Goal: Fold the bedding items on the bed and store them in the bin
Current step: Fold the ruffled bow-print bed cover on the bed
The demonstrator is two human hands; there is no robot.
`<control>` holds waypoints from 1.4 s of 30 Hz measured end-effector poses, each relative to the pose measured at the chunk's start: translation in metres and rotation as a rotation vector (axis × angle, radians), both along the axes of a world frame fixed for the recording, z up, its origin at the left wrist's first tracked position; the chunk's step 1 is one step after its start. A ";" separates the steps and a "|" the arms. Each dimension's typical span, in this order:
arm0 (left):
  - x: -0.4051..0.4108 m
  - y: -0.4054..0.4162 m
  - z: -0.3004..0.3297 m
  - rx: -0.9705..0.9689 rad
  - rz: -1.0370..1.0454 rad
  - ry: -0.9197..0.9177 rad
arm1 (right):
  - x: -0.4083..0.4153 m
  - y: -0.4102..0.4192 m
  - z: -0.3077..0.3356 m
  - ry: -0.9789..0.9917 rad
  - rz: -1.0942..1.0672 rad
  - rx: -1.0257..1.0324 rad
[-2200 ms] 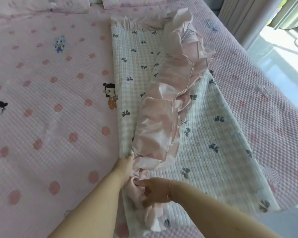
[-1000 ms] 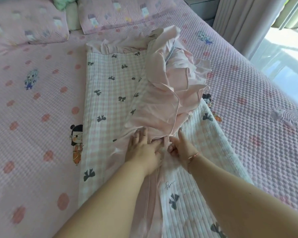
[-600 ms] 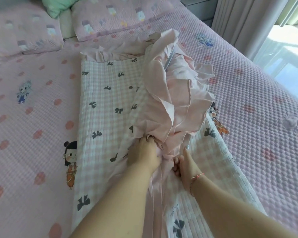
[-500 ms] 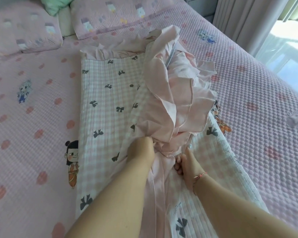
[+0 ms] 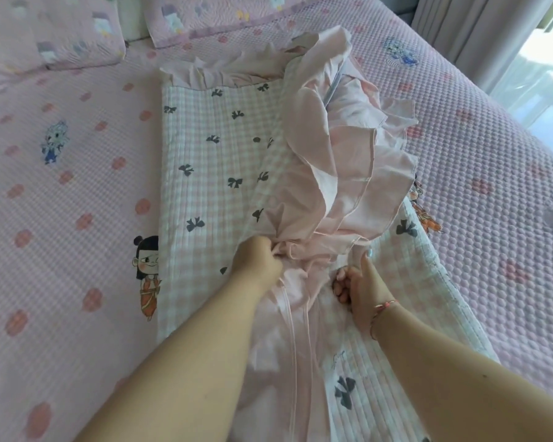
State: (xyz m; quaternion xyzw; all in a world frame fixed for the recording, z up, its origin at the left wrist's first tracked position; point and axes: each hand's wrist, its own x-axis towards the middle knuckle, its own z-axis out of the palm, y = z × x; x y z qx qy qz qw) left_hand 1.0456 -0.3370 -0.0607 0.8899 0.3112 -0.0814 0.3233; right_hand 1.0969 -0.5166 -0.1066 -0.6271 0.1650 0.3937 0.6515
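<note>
left hand [image 5: 258, 261] now bunching pink ruffle [image 5: 348, 173], right hand [image 5: 358, 282] gripping one checked quilt [image 5: 211, 173], two pillows [image 5: 48, 33]

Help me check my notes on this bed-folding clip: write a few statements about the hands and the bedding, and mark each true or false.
1. The left hand grips the bunched pink ruffle. True.
2. The checked quilt with dark bows already sits in a bin. False: it lies spread on the bed cover, and no bin is in view.
3. The right hand rests on the quilt, its fingers curled. True.
4. The bracelet is on the left wrist. False: it is on the right wrist.
5. The pink ruffle lies flat and smooth. False: it stands in rumpled folds along the quilt's middle.
</note>
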 end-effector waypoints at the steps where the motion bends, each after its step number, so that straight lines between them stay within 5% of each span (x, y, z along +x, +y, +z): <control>1: -0.006 0.005 0.006 -0.083 0.048 -0.054 | -0.001 0.000 0.001 -0.005 0.005 -0.006; 7: -0.045 0.090 0.029 -0.239 0.600 -0.197 | -0.002 0.003 0.000 -0.026 -0.023 -0.055; 13: -0.044 0.096 0.040 0.115 0.455 -0.166 | -0.003 0.006 0.003 -0.030 -0.009 -0.104; 15: -0.038 0.058 0.052 0.386 0.182 -0.448 | -0.003 0.006 0.004 -0.034 -0.007 -0.120; 17: -0.033 0.023 0.054 0.393 -0.324 -0.590 | -0.003 0.007 0.003 -0.035 -0.010 -0.127; 18: -0.029 0.013 0.051 0.379 -0.543 -0.486 | -0.003 0.007 0.003 -0.034 -0.015 -0.126; 20: -0.023 0.016 0.036 0.404 -0.645 -0.105 | -0.004 0.007 0.002 -0.034 -0.015 -0.120; 23: -0.026 0.047 0.021 0.429 -0.467 0.358 | -0.005 0.006 0.002 -0.045 -0.014 -0.117; 28: -0.036 0.088 0.016 0.549 -0.288 0.668 | -0.005 0.006 0.001 -0.044 -0.004 -0.116; 35: -0.015 0.066 0.003 0.532 0.173 0.393 | -0.003 0.007 -0.003 -0.029 -0.023 -0.132; 38: -0.021 0.091 -0.012 0.337 0.326 0.309 | -0.001 0.009 -0.005 -0.027 -0.021 -0.172; 42: -0.034 0.130 0.006 0.229 0.319 0.174 | 0.000 0.011 -0.005 -0.029 -0.018 -0.196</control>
